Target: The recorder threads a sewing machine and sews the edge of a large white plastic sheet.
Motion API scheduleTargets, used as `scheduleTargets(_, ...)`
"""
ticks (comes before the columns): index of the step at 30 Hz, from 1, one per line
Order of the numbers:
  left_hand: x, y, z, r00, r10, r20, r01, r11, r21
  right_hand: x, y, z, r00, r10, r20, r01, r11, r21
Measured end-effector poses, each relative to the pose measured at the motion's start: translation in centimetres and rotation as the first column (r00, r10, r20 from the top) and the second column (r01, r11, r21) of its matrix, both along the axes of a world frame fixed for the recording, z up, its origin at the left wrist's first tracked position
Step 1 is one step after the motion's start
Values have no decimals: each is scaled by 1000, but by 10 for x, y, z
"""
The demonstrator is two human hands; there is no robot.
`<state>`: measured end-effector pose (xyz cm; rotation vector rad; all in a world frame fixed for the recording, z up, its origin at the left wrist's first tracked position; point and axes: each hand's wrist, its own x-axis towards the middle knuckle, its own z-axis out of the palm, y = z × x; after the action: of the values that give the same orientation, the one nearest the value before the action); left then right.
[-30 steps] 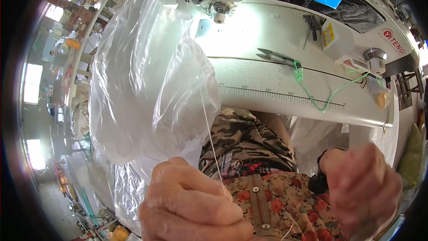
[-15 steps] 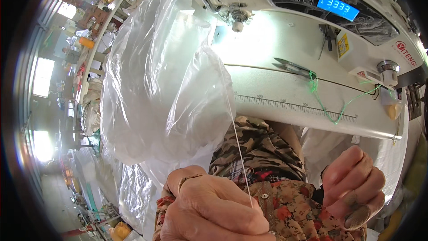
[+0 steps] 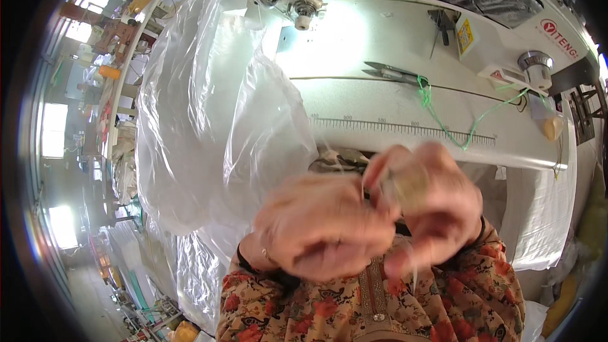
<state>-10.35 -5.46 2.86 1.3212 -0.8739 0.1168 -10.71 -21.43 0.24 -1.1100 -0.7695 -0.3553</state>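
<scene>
My left hand (image 3: 323,225) and my right hand (image 3: 434,206) meet in front of my chest, both smeared by motion. The left fingers are curled closed toward the right hand, on the white thread. On a right finger there is a pale wrap (image 3: 408,187); the right thumb hangs apart below, and what those fingers grip is blurred. A short bit of white thread (image 3: 415,269) shows faintly below the right hand. Left of my hands, a big clear plastic sheet or bag (image 3: 190,120) drapes from the sewing machine (image 3: 443,9) over the table's edge.
Thread snips (image 3: 396,73) with a green string (image 3: 468,136) lie on the white machine table (image 3: 354,104), behind its printed ruler. A black-handled tool (image 3: 443,28) rests near the machine body. White fabric (image 3: 538,215) hangs at the right. Other worktables stand far left.
My right hand has come left and up from the right side to meet my left hand, which has risen. The taut thread toward the plastic no longer shows clearly. The view has shifted slightly.
</scene>
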Motion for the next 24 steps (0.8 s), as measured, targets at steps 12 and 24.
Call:
scheduleTargets(12,-6,-30,-15,897,197,-396,-151,978,144,-3,-16,-27,941,-261,-217,263,965,-19)
scheduleTargets(24,-8,-39,-23,929,270,-253,-225,955,192,-11,-129,-32,781,-586,-215,621,767,163)
